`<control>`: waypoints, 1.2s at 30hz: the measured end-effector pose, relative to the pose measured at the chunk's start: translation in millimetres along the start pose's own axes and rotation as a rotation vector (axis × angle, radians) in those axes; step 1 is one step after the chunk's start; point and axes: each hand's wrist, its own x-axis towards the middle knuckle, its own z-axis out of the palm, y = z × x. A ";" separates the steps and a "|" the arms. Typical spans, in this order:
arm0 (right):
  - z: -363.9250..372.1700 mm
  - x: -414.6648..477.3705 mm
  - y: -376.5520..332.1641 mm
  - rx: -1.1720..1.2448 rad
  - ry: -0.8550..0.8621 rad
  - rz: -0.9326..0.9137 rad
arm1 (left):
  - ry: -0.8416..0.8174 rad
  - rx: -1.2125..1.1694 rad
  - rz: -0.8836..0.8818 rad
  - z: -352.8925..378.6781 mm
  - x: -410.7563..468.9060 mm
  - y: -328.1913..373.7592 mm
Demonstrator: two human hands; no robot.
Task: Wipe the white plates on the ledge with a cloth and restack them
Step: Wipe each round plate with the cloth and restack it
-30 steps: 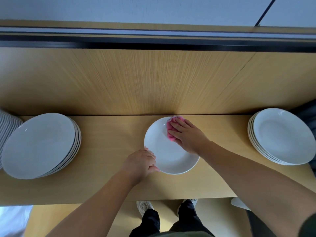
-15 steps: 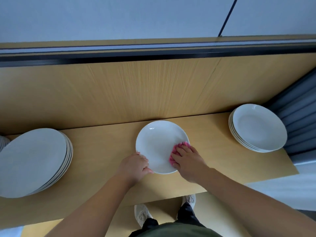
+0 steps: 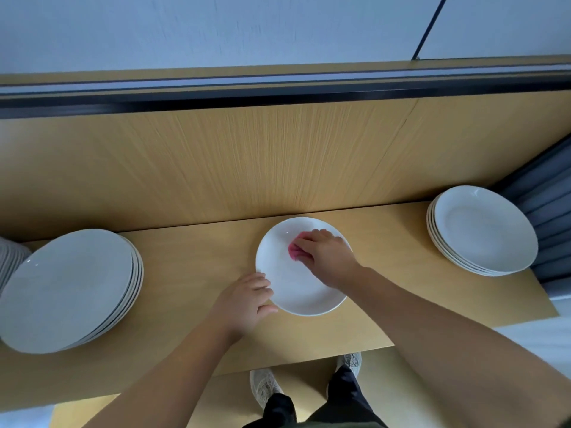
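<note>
Pink cloth [image 3: 295, 251] is sitting bunched under the right hand [image 3: 324, 257], whose fingers are curling over it and pressing it onto the plate [image 3: 296, 288], in the far half of the dish. The left hand [image 3: 244, 301] is bracing the plate at its near-left rim, with fingers curled against the edge and the thumb touching it. Whether any finger is reaching under the rim cannot be told. The plate is lying flat on the ledge [image 3: 200, 257], between a stack on the left [image 3: 68, 288] and a shorter stack on the right [image 3: 482, 230], well apart from both.

Wiping looks to be the step in hand, with this plate not yet restacked. The next move is probably calling for the cloth to sweep the near part of the plate, which is showing bare, while the left hand is steadying it against the push. After that the plate needs lifting by its rim onto a stack. Which stack is taking the wiped plates cannot be told.
</note>
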 end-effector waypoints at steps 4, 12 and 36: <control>32.0 12.8 -5.1 -0.143 -0.219 0.102 | 0.058 -0.095 -0.039 6.7 0.8 -1.6; 46.0 -14.0 -2.7 -0.175 -0.263 -0.124 | 0.057 -0.126 -0.061 10.6 0.3 -6.1; 12.5 -11.1 13.5 -0.227 -0.415 0.026 | -0.048 -0.098 -0.142 -5.1 7.3 0.7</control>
